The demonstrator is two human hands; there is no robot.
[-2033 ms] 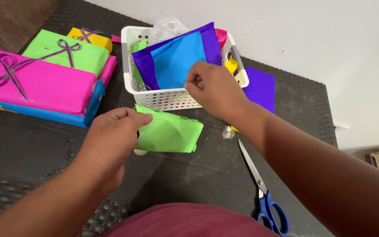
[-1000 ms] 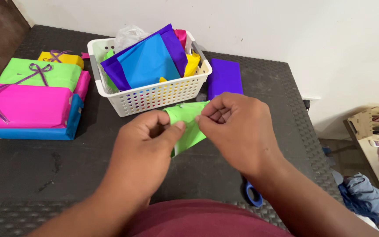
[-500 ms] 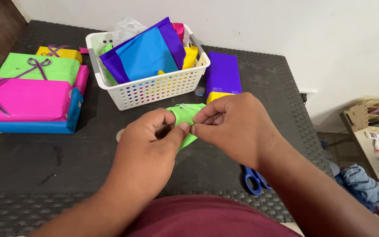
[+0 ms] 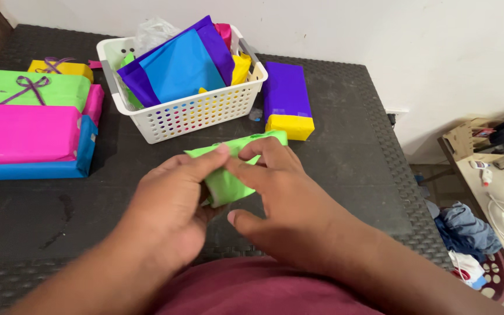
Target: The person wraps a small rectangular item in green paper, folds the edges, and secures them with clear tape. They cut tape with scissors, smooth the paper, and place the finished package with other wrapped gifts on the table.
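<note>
The small green-wrapped parcel is being held just above the near middle of the dark woven table, in front of the white basket. Its long axis is running on a slant, from its near-left end, buried between the two hands, up to its far-right corner, which is poking out toward the basket and the purple box. Most of its body is hidden by fingers, so only the top fold and a patch of the lower face are showing.

The left hand is cupping the parcel from the left and below, its thumb and forefinger pressing together on the upper edge of the green paper. The right hand is coming in from the right, its fingertips pinching the same upper edge just beside the left thumb, while its own thumb is sticking out free below. Both hands are touching the parcel; the left one is carrying more of it, and the right is working only at the fold.

Farther out, the white perforated basket is sitting just beyond the parcel, stuffed with blue, purple, yellow and pink paper sheets. To its right, a purple box with a yellow end is lying on the table, long axis pointing far to near. At far left, a stack of wrapped gifts in pink, green, blue and yellow, some tied with purple ribbon, is resting well apart from the hands.
</note>
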